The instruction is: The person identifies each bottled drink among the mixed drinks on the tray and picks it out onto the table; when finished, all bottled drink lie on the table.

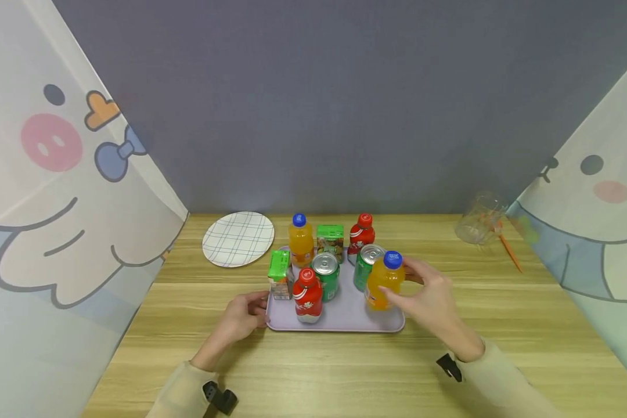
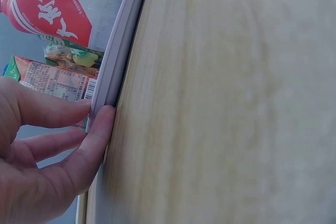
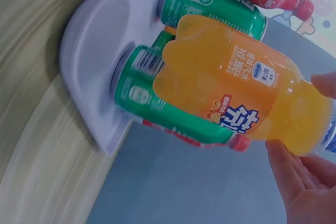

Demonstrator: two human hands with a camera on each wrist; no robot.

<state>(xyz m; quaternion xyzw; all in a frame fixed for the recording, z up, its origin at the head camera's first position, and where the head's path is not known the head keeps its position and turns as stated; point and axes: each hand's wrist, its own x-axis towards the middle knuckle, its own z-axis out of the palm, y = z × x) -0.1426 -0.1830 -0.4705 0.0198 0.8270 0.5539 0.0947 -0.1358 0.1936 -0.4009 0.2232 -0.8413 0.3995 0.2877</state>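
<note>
My right hand (image 1: 432,297) grips an orange soda bottle (image 1: 380,285) with a blue cap near its neck, over the right end of a pale purple tray (image 1: 339,316). In the right wrist view the bottle's base (image 3: 176,59) hangs tilted above the tray floor, beside two green cans (image 3: 149,90). At the tray's left front corner my left hand (image 1: 240,316) pinches the rim (image 2: 113,72) between thumb and fingers. Nearest to that hand stand a green-topped juice carton (image 1: 279,273) and a red bottle (image 1: 308,299).
Toward the tray's back stand another orange soda bottle (image 1: 300,241), a second carton (image 1: 330,239) and another red bottle (image 1: 361,235). A checked white plate (image 1: 237,238) lies at the back left. On the right are a clear cup (image 1: 472,223) and an orange stick (image 1: 511,254).
</note>
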